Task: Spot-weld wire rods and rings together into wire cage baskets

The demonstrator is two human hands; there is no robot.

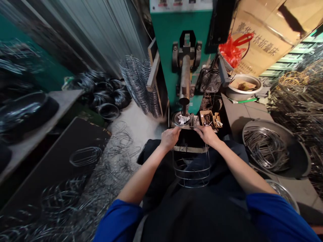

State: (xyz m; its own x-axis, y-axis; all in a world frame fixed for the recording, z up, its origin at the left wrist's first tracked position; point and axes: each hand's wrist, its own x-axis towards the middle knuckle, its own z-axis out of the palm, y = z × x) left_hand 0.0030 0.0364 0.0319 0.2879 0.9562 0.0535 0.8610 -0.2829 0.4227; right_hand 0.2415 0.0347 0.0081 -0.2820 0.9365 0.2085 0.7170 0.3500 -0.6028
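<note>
Both hands grip the upper part of a wire basket frame [192, 170], which hangs over the lap. My left hand [170, 138] is closed on its left side, with fingertips near the machine's lower electrode. My right hand [208, 135] pinches the right side, thumb and fingers pressed together. Just beyond the fingertips sits a round dish [177, 123] with white crumpled material [183, 119] in it. The upper rod [185, 80] of the green welding machine [165, 50] points down over the dish. Where the wire meets the fingers is too small to make out.
Stacked wire frames [136, 84] stand left of the machine. To the right are a grey basin [300, 158] of wire rings, a metal bowl [244, 95] and a small fan [211, 80]. Loose wire rings [85, 156] lie on a dark board at left.
</note>
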